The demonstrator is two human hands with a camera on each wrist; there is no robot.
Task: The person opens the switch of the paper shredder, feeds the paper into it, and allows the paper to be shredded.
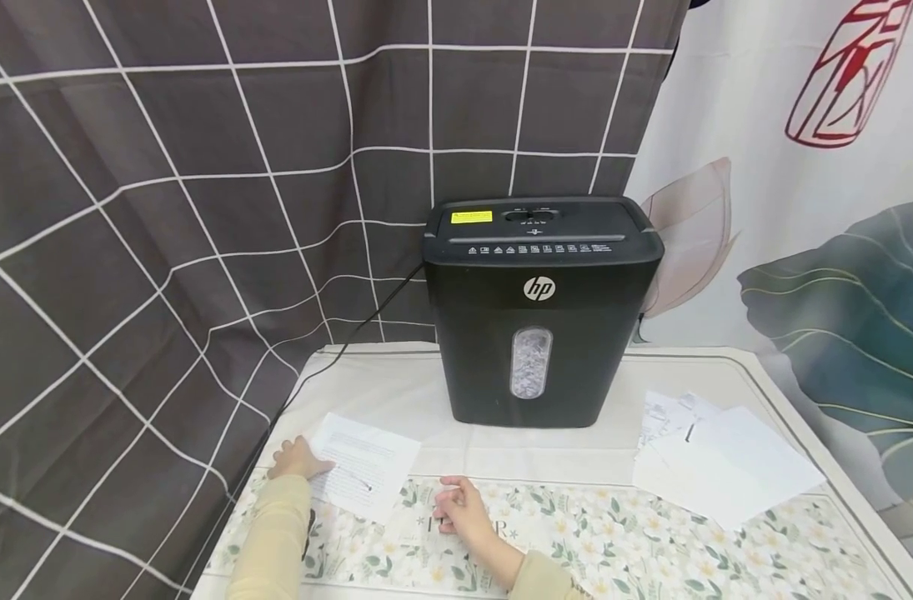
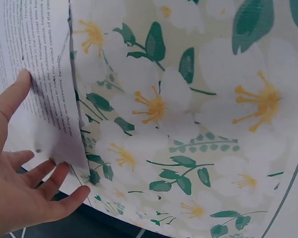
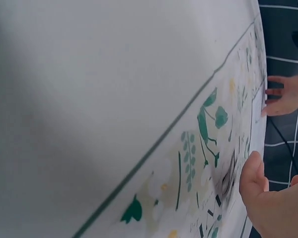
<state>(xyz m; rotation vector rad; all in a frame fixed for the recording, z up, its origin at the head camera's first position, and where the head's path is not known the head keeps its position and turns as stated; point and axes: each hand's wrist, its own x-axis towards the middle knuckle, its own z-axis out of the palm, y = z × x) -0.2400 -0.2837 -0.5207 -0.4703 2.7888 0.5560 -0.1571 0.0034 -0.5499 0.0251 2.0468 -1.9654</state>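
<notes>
A printed sheet of paper [image 1: 369, 454] lies at the left of the table, with a dark pen-like stroke across its text. At its left edge is my left hand [image 1: 298, 460]. In the left wrist view, the thumb [image 2: 15, 91] of that hand reaches over the printed side of the sheet [image 2: 44, 59], while the other fingers spread loosely at its edge. My right hand [image 1: 464, 512] hovers over the flowered cloth, right of the sheet, its fingers loosely bent around nothing. The right wrist view shows that hand [image 3: 275, 203] in the lower right corner.
A black HP paper shredder [image 1: 471, 342] stands at the back middle, paper shreds showing in its window. Its power cord [image 1: 351, 337] runs down the left side. Several overlapping papers [image 1: 734, 467] lie at the right. A grid-patterned curtain [image 1: 276, 125] hangs behind and left.
</notes>
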